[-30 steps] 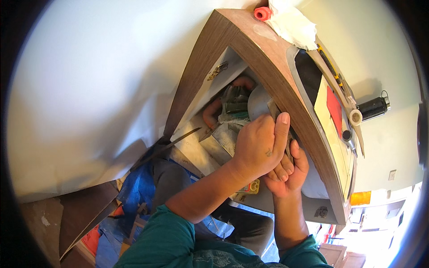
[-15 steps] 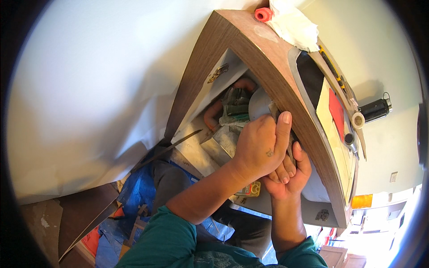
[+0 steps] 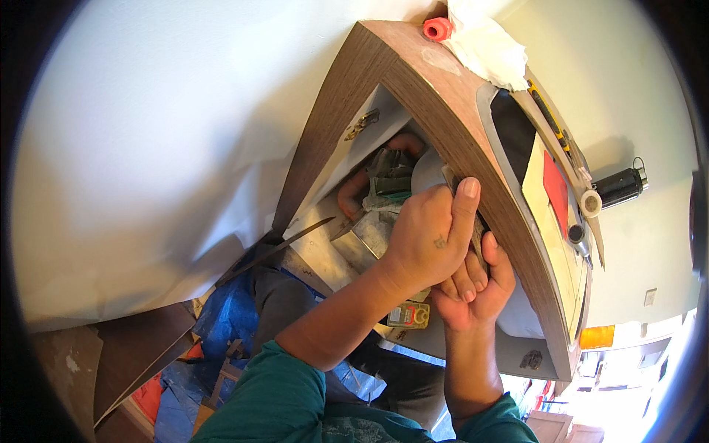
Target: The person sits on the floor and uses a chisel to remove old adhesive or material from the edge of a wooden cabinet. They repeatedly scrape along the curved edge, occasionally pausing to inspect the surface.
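Pressed together at centre frame against the front edge of a brown wood-grain cabinet surface (image 3: 413,81): left hand (image 3: 425,240), fingers curled over the edge, thumb up; right hand (image 3: 476,292) beneath, fingers gripping the same edge. Below, a small yellow-and-red meter (image 3: 408,315).

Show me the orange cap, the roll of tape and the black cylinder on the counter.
orange cap (image 3: 437,29), head view, its side
roll of tape (image 3: 590,203), head view, its rim
black cylinder (image 3: 619,187), head view, mid-body
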`<state>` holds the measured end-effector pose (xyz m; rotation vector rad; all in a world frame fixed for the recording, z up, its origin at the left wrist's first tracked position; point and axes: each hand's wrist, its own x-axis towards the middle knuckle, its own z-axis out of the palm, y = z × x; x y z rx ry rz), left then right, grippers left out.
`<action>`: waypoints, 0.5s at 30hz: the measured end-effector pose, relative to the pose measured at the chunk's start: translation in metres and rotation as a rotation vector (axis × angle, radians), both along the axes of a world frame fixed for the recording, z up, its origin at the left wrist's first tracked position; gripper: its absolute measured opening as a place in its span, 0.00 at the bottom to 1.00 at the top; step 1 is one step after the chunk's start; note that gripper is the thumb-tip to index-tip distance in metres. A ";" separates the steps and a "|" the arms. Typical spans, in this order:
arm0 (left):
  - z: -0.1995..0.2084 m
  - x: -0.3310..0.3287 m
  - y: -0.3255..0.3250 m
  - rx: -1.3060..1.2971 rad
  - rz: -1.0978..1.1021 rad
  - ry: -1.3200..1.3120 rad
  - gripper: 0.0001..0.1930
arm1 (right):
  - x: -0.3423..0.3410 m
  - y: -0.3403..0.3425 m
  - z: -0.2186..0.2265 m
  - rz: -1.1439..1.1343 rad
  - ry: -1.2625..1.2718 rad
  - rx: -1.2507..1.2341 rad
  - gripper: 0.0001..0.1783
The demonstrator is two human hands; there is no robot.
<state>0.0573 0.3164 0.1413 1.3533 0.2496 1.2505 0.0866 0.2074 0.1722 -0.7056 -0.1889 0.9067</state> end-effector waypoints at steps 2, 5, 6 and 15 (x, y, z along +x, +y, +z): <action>0.001 -0.001 0.002 -0.020 -0.018 -0.011 0.27 | 0.000 0.001 -0.002 -0.019 -0.004 0.008 0.17; 0.004 -0.004 0.005 -0.041 -0.066 0.006 0.28 | -0.001 0.003 -0.003 -0.019 -0.034 0.014 0.15; 0.005 -0.006 0.006 -0.047 -0.086 0.018 0.29 | -0.003 0.005 0.000 -0.024 -0.051 -0.017 0.15; 0.014 -0.027 0.047 -0.113 -0.047 0.072 0.30 | -0.020 0.049 0.012 0.051 -0.187 -0.144 0.12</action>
